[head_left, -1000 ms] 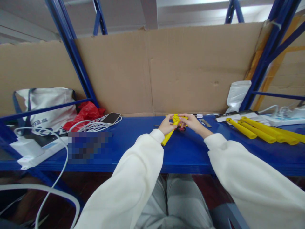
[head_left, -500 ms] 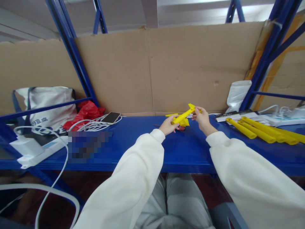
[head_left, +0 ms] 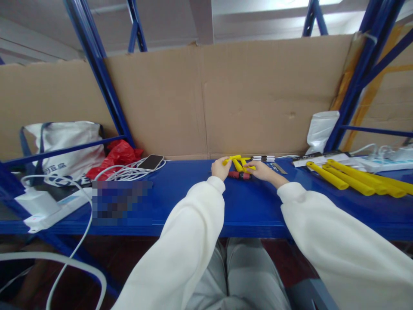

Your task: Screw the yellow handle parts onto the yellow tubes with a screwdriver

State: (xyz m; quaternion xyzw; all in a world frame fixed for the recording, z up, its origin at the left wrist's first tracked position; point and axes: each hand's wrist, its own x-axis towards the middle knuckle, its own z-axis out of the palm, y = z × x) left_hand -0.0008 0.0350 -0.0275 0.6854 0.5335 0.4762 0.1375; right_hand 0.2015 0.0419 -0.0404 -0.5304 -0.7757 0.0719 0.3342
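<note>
Near the back edge of the blue table, my left hand [head_left: 221,168] is closed on a yellow piece [head_left: 235,157]. To its right, my right hand [head_left: 260,170] pinches a small yellow part. Between the hands a yellow tube [head_left: 238,165] lies tilted, close to both sets of fingers. Just in front of it rests a red and black screwdriver [head_left: 239,175]. How the yellow pieces join is too small to tell.
Several yellow tubes [head_left: 351,178] lie at the right beside a white power strip [head_left: 387,162]. White-banded markers [head_left: 263,158] are behind my right hand. A phone [head_left: 151,162], coiled white cable, red bag [head_left: 121,156] and cloth bag [head_left: 72,144] sit at the left.
The yellow tube that both hands held up has come down to the table between them. Both hands have lowered, and the screwdriver and markers now show more fully.
</note>
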